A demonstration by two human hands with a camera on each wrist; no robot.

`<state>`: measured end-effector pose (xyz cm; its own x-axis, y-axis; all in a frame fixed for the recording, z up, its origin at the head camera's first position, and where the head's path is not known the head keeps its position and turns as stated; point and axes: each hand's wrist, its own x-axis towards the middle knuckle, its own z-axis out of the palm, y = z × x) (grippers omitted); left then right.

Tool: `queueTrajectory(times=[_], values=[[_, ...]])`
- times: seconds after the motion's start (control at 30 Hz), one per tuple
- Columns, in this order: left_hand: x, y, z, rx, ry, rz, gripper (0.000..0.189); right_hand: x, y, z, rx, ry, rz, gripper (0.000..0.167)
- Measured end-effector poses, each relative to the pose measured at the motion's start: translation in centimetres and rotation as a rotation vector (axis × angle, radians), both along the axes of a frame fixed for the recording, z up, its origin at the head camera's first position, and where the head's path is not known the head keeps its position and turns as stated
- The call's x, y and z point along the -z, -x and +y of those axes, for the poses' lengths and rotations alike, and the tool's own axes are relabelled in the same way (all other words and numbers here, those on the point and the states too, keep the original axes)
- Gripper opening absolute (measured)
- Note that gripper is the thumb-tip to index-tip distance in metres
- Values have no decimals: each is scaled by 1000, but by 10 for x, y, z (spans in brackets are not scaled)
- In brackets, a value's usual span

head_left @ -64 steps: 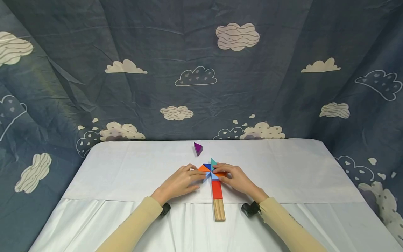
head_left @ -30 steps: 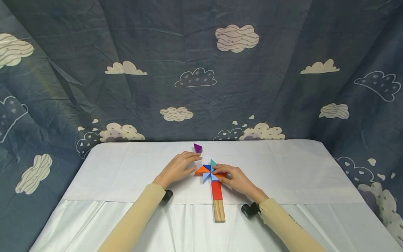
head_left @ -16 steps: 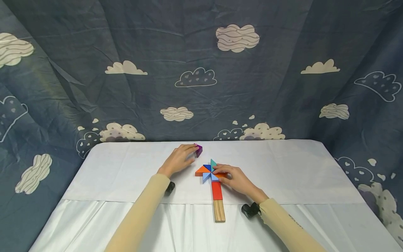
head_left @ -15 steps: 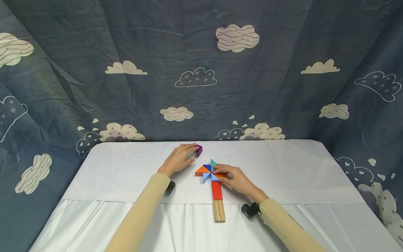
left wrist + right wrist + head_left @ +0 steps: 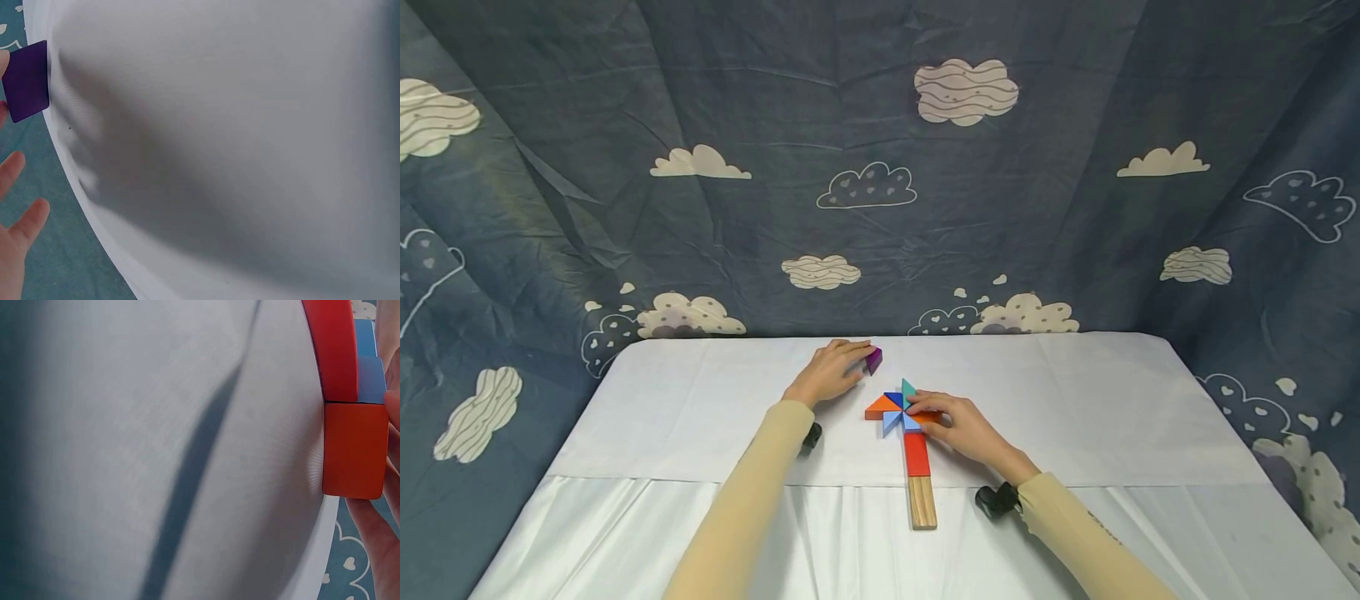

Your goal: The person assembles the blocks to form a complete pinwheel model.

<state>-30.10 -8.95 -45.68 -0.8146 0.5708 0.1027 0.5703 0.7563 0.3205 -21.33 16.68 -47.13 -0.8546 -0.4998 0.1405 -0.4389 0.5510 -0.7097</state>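
On the white tabletop lies a pinwheel shape of triangular blocks. An orange block [image 5: 880, 408] is at its left, with a dark blue block [image 5: 893, 398], a teal block [image 5: 907, 392] and light blue blocks [image 5: 891, 422] around the centre. A red block [image 5: 917, 454] and a wooden block [image 5: 922, 502] form a stem below. My right hand [image 5: 957, 423] holds the right-hand orange block [image 5: 355, 450], thumb on its near side. Behind the pinwheel, my left hand [image 5: 831, 371] touches a purple triangular block [image 5: 874, 360] with straight fingertips; the thumb shows apart from it.
The white cloth [image 5: 1075, 400] covers the table, with a fold line across its front part. A dark curtain [image 5: 880, 233] with cloud prints hangs right behind the back edge. A black wrist camera [image 5: 997, 500] sits under the right wrist.
My left hand has left the pinwheel and moved back to the purple block, which has shifted slightly toward the right. The right hand and the pinwheel have stayed put.
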Motion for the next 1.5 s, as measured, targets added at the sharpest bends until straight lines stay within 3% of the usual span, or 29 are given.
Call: queueTrajectory(times=[0.17, 0.5, 0.87, 1.1, 1.27, 1.5], values=[[2, -1, 1, -10, 25, 8, 46, 0, 0, 0, 4, -4, -2, 28], [5, -4, -2, -19, -11, 49, 41, 1, 0, 1, 9, -5, 0, 28], [4, -6, -1, 1, -39, -5, 40, 0, 0, 0, 8, -6, 0, 28], [3, -12, -2, 19, -100, 69, 35, -1, 0, 0, 1, 0, 6, 28], [4, -11, -2, 20, -128, 36, 35, -1, 0, 0, -8, 2, 15, 28], [6, -9, -1, 71, -142, -3, 37, -2, 0, 0, -5, -5, 16, 27]])
